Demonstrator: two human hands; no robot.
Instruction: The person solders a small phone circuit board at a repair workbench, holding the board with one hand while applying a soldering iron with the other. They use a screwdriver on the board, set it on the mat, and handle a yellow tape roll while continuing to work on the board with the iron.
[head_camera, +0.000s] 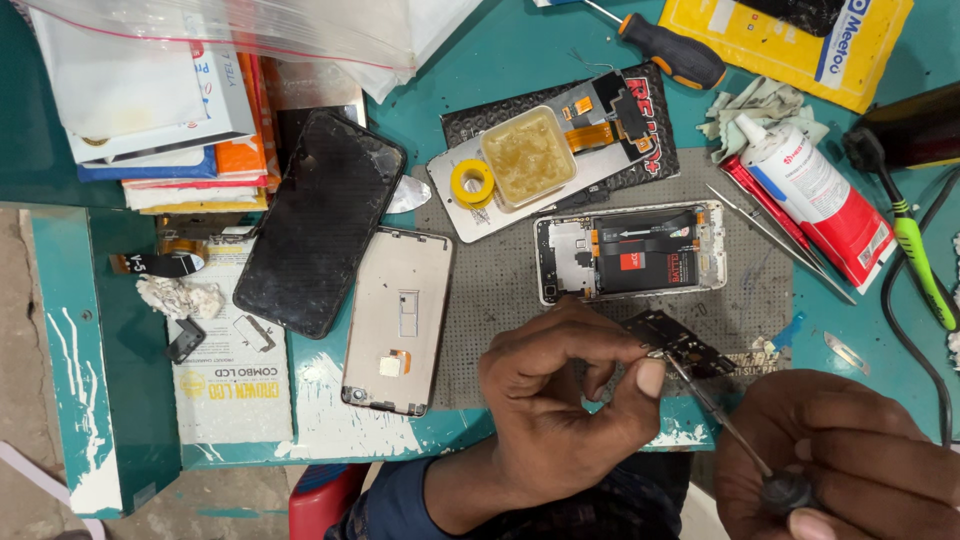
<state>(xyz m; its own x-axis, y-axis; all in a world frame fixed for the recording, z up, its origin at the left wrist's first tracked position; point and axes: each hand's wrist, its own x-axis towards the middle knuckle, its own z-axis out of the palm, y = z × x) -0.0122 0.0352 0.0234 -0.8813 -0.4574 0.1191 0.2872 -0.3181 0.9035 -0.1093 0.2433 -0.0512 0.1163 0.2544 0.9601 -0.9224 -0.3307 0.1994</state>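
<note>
**At the Counter Edge: Driver on Small Circuit Board**

Over the grey work mat, near the teal counter edge: left hand pinching a small black circuit board between thumb and fingertips; right hand clenched around the round cap of a slim precision screwdriver, tip resting on the board.

Probably best practice for this step:
- Keep driver shaft in line with the screw; press lightly.
- Pinch board by its edges only, clear of components.
- Turn from the cap, slowly.

Materials and shapes:
- Board: thin, irregular outline, matte black, studded with tiny parts.
- Driver: thin bright metal shaft, dark knurled-looking cap.
- Opened phone body just beyond the hands: rectangular, pale metal rim, black battery inside.
- Bare phone frame to the left: flat, grey, rounded corners.
- Cracked black screen beside it: glossy, scuffed.
- Mat: fine woven texture, worn.
</note>
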